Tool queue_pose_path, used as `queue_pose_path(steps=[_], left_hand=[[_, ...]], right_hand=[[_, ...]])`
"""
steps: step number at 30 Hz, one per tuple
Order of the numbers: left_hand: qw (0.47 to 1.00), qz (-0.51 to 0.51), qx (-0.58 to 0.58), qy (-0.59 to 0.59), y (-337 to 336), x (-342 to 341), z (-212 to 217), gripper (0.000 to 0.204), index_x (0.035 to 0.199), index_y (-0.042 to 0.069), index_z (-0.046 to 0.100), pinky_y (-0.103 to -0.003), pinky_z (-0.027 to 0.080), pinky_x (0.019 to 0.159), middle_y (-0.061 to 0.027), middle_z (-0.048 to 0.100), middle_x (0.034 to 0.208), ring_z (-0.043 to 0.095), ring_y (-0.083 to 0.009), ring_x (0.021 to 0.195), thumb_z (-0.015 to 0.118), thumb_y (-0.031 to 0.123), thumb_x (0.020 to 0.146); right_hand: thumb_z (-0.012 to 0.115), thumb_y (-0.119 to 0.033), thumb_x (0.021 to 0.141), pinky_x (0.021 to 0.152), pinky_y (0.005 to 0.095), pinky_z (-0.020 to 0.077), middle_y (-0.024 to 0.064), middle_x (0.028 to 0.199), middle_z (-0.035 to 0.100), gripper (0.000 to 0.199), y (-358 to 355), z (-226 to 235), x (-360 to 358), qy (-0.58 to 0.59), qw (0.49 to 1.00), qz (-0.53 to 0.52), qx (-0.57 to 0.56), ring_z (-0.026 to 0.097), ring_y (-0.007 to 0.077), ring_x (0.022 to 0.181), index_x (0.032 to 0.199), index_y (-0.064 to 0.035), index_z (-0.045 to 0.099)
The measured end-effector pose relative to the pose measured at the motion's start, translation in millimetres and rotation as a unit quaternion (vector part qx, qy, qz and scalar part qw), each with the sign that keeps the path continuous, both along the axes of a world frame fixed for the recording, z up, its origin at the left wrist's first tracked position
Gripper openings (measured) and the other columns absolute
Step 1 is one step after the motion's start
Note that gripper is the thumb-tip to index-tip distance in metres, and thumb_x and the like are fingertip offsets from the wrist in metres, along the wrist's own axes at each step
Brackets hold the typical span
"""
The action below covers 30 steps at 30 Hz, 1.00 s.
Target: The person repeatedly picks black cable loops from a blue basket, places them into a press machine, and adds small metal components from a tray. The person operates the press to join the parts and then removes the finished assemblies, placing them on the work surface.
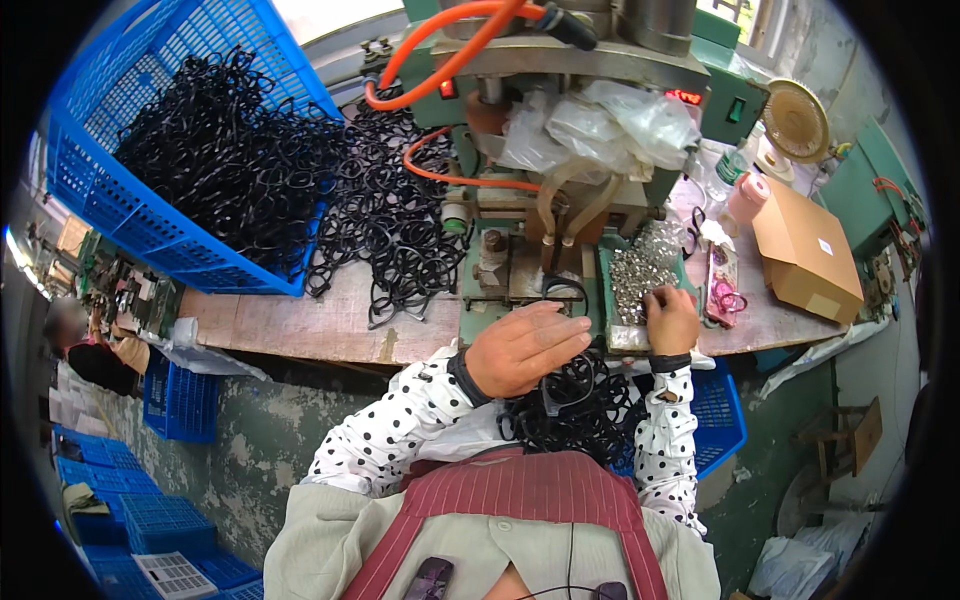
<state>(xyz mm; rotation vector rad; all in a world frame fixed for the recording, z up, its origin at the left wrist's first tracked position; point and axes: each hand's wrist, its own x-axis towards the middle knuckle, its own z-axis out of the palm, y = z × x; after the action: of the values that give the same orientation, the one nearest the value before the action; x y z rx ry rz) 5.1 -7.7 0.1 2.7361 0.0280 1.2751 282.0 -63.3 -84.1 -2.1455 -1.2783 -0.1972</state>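
My left hand (525,348) is palm down at the front of a green press, its fingers long and pressed together, the thumb hidden. It grips a black eyeglass frame (568,287), one rim of which shows beyond the fingers under the press tool (557,235). My right hand (672,318) is at the near edge of a green tray (606,290) of small shiny metal parts (640,270). Its thumb and fingertips are pinched together; anything between them is too small to make out. Below my left hand, several black frames (575,410) are heaped at my lap.
A large blue crate (180,245) full of black frames leans at the left, with more frames (400,230) strewn on the worktable (250,315). At the right are a cardboard box (805,245), a pink phone-like case (722,285) and a bottle (732,170). An orange hose (440,50) loops overhead.
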Motion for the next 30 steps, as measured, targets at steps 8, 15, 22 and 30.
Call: queue_pose_path(steps=[8, 15, 22, 30], left_hand=[[0.999, 0.028, 0.017, -0.024, 1.8, -9.9, 0.6, 0.040, 0.118, 0.004, 0.061, -0.046, 0.046, 0.096, -0.0122, 0.062, 0.120, 0.062, -0.0273, 0.104, 0.062, 0.001, 0.078], [0.876, 0.469, -0.069, -0.094, 101.6, -81.3, -64.2, 0.023, 0.101, 0.011, 0.061, -0.041, 0.042, 0.079, -0.0069, 0.057, 0.099, 0.055, -0.0279, 0.092, 0.067, 0.012, 0.079], [0.795, 0.601, -0.026, 0.083, 143.0, -130.8, -104.4, 0.024, 0.096, 0.015, 0.067, -0.041, 0.040, 0.075, -0.0031, 0.053, 0.090, 0.054, -0.0252, 0.091, 0.073, 0.012, 0.073], [0.815, 0.577, 0.047, -0.004, 124.9, -137.7, -58.4, 0.010, 0.085, 0.012, 0.067, -0.044, 0.034, 0.092, -0.0030, 0.058, 0.109, 0.048, -0.0284, 0.110, 0.069, 0.020, 0.080]], right_hand=[[0.067, -0.015, 0.086, 0.069, 0.0380, 0.0505, 0.0110, 0.087, 0.070, 0.012, 8.1, -11.1, 4.0, 0.076, 0.986, 0.026, 0.148, 0.066, 0.0297, 0.078, 0.095, -0.0091, 0.071], [0.064, -0.012, 0.089, 0.065, 0.0412, 0.0512, 0.0131, 0.085, 0.070, 0.010, 7.7, -19.6, 0.4, 0.045, 0.987, -0.014, 0.156, 0.067, 0.0334, 0.074, 0.097, -0.0079, 0.068], [0.066, -0.011, 0.085, 0.066, 0.0399, 0.0502, 0.0111, 0.084, 0.069, 0.008, 8.3, -15.8, 1.6, 0.030, 0.985, 0.016, 0.170, 0.065, 0.0319, 0.076, 0.093, -0.0097, 0.068], [0.070, -0.012, 0.079, 0.067, 0.0388, 0.0482, 0.0088, 0.080, 0.066, 0.008, 15.4, 7.1, -17.8, 0.020, 0.986, 0.067, 0.154, 0.062, 0.0300, 0.075, 0.087, -0.0138, 0.070]])
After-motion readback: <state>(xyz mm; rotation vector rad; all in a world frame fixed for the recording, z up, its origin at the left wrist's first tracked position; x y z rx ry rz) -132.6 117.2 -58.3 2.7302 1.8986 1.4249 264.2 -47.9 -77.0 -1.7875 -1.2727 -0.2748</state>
